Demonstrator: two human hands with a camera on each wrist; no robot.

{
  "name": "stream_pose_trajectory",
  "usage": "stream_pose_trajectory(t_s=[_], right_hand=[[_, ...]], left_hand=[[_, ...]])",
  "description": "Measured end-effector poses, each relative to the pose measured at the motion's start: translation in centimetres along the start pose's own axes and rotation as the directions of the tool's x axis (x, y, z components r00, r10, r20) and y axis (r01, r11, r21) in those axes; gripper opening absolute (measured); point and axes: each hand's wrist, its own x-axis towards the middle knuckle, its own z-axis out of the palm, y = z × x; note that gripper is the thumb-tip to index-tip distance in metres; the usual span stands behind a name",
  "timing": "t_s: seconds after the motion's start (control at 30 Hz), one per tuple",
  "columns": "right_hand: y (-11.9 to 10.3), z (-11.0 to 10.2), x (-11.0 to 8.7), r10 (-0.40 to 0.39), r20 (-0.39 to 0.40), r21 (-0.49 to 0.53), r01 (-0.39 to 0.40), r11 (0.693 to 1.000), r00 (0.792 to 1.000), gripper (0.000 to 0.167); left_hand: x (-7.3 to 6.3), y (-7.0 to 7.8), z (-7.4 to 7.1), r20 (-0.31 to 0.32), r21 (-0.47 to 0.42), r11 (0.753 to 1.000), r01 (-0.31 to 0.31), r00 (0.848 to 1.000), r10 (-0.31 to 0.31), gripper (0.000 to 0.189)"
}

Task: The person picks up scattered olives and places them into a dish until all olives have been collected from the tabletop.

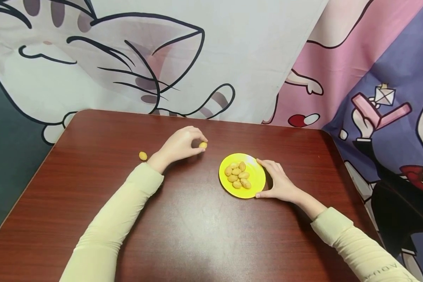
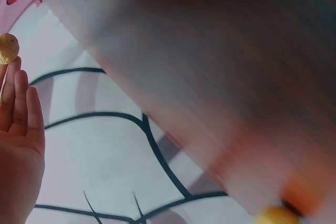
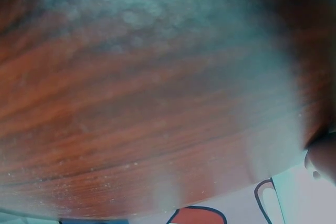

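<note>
Left of the plate, my left hand (image 1: pixel 179 146) pinches a small yellow oval piece (image 1: pixel 203 145) between thumb and fingertips, just over the table. That piece (image 2: pixel 8 49) has a crinkled golden surface in the left wrist view; its exact kind cannot be told. A similar loose piece (image 1: pixel 143 156) lies on the table by the left wrist. Several more yellow oval pieces (image 1: pixel 236 172) sit together on a round yellow plate (image 1: pixel 256 172). My right hand (image 1: pixel 280 182) holds the plate's right rim, thumb at the near side and fingers at the far side.
The reddish-brown wooden table (image 1: pixel 194 235) has rounded far corners. Behind it hangs a cloth (image 1: pixel 253 58) printed with a cartoon cat; a pink and purple cartoon cloth (image 1: pixel 359 74) hangs at the right. The right wrist view shows mostly blurred tabletop (image 3: pixel 131 103).
</note>
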Motion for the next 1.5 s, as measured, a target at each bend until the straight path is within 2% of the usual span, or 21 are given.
stream_pose_trajectory(t_s=[0.5, 0.77, 1.13, 1.5], right_hand=[[0.0, 0.0, 0.0, -0.009, -0.006, -0.004, 0.009, 1.000, 1.000, 0.119], [-0.1, -0.1, 0.0, -0.064, -0.035, -0.012, 0.063, 0.998, 0.997, 0.119], [0.0, 0.1, 0.0, -0.061, -0.029, -0.006, 0.061, 0.998, 0.998, 0.117], [0.0, 0.0, 0.0, -0.056, -0.015, 0.001, 0.056, 0.998, 0.998, 0.117]], left_hand=[[2.6, 3.5, 2.5, 0.033, -0.015, 0.996, -0.091, 0.995, 0.092, 0.022], [3.9, 5.2, 3.8, 0.051, -0.027, 0.990, -0.136, 0.989, 0.137, 0.020], [5.3, 7.6, 5.6, 0.097, -0.014, 0.975, -0.221, 0.970, 0.221, 0.021], [6.8, 9.5, 7.5, 0.178, 0.026, 0.966, -0.258, 0.952, 0.250, 0.020]])
